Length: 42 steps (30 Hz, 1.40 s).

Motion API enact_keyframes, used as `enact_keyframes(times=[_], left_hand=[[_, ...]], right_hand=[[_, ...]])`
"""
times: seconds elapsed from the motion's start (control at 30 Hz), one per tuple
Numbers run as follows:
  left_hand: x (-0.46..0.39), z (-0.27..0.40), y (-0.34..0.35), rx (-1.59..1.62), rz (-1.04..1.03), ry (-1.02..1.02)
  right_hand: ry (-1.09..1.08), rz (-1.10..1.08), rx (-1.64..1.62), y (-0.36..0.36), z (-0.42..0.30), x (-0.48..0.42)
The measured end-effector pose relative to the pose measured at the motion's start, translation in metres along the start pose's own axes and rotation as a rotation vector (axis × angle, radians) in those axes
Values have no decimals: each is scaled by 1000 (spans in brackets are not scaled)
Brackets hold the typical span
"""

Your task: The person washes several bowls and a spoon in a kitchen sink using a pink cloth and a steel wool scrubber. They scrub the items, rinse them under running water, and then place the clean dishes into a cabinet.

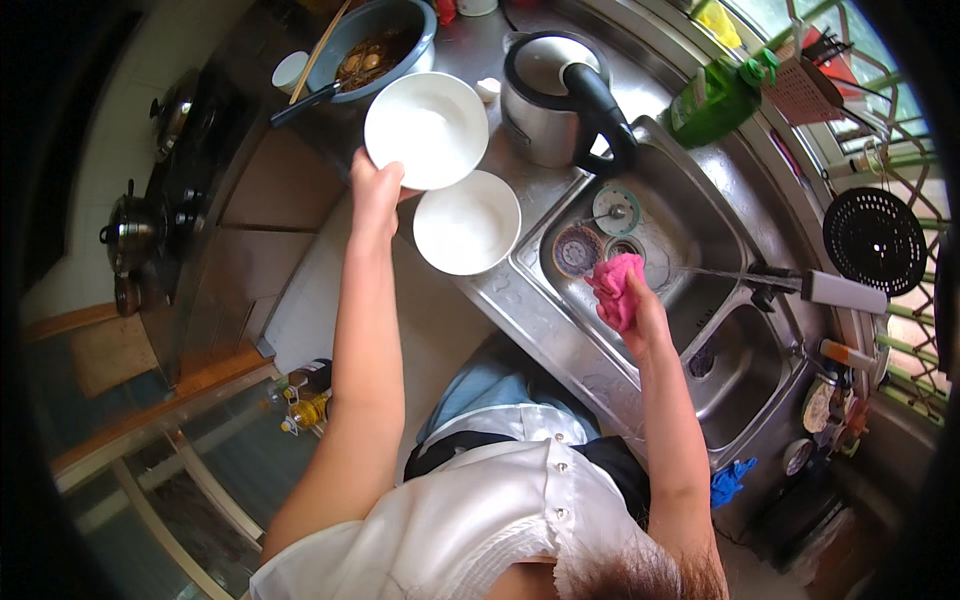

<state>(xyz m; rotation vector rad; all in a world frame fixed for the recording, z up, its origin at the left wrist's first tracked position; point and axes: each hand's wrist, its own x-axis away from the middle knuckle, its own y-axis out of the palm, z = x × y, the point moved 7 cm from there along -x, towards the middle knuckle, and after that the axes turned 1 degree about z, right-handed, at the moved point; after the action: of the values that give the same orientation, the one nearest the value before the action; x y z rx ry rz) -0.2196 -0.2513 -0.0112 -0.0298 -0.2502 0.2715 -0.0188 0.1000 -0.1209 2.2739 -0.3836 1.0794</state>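
Observation:
A white bowl (427, 129) is gripped at its near rim by my left hand (377, 191), over the steel counter. A second white bowl (466, 223) rests at the counter's front edge, just beside and partly behind the first. Over the larger sink basin (686, 202), my right hand (646, 313) clutches a bunched pink cloth (618, 289). Below the cloth, near the drain, lie a small patterned dish (577, 250) and a green-rimmed dish (617, 210) with a spoon across it. Water streams into this basin from the faucet (776, 279).
An electric kettle (551, 97) stands behind the sink's left corner. Left of it, a blue-grey basin (424, 60) holds food in brown liquid, with chopsticks (321, 51) and a black-handled utensil (306, 103). A green detergent bottle (716, 101) stands by the window ledge.

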Motion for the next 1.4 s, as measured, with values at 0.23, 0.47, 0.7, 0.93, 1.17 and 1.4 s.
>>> enact_keyframes(times=[0.23,0.47,0.7,0.93,1.17,1.4], left_hand=[[156,27,89,60,-393,43],[215,-72,265,115,-647,-12],[249,-103,323,79,-662,63],[194,-106,336,184,-728,-86],[205,-125,334,169,-654,-155],[228,-142,348,315,-651,-422]], right_hand=[[-392,-57,-93,11,-64,90],[-811,262,72,-37,-112,119],[-757,537,-65,-100,-104,27],[-559,-163,846,-72,-120,27],[-974,747,2090,-71,-166,43],[-818,35,539,-88,-140,-19]])
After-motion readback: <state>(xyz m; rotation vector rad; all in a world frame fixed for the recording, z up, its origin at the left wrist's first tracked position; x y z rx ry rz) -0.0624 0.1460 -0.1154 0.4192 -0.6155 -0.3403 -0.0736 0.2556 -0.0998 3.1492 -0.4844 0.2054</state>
